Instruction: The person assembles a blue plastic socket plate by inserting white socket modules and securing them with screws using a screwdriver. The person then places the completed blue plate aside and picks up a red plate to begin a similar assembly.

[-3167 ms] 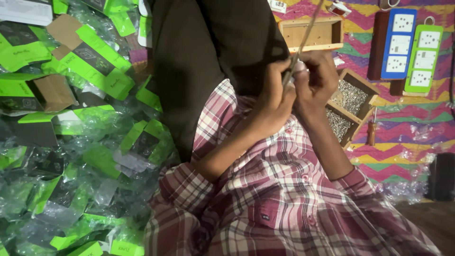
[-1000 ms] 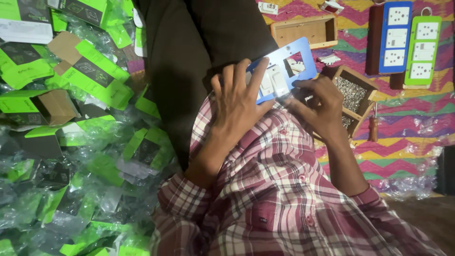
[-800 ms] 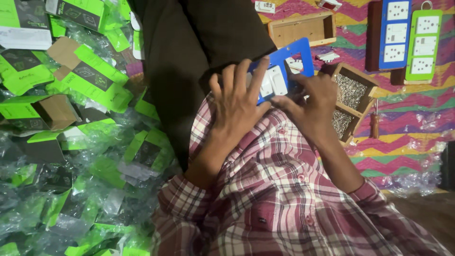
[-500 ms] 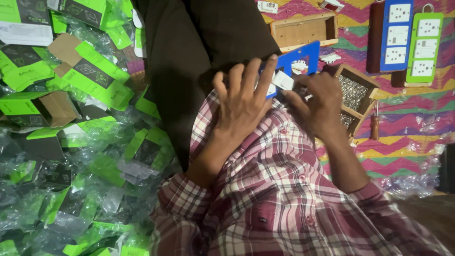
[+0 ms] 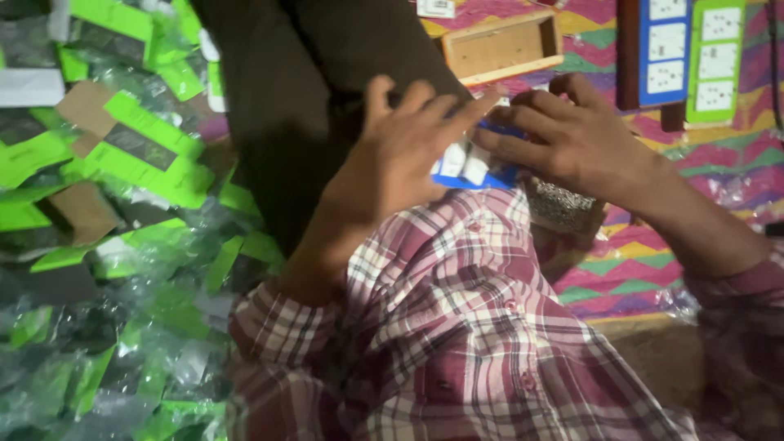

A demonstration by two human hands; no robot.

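Both my hands hold a blue switchboard plate with white switches (image 5: 474, 163) over my lap. My left hand (image 5: 400, 155) covers its left part, fingers spread across the top. My right hand (image 5: 572, 135) grips its right end, fingers curled over it. Most of the plate is hidden under the two hands. Below it lies my checked red shirt (image 5: 474, 327).
A pile of green and clear plastic packets (image 5: 122, 245) fills the left. A wooden box (image 5: 500, 46) lies beyond my hands, and a tray of small metal screws (image 5: 559, 204) sits under my right hand. Blue (image 5: 661, 49) and green (image 5: 717, 57) switchboards rest on the patterned mat (image 5: 653, 253).
The blue plate has turned and dropped lower between my hands, now mostly covered. My right hand has come over its end. The view has moved closer.
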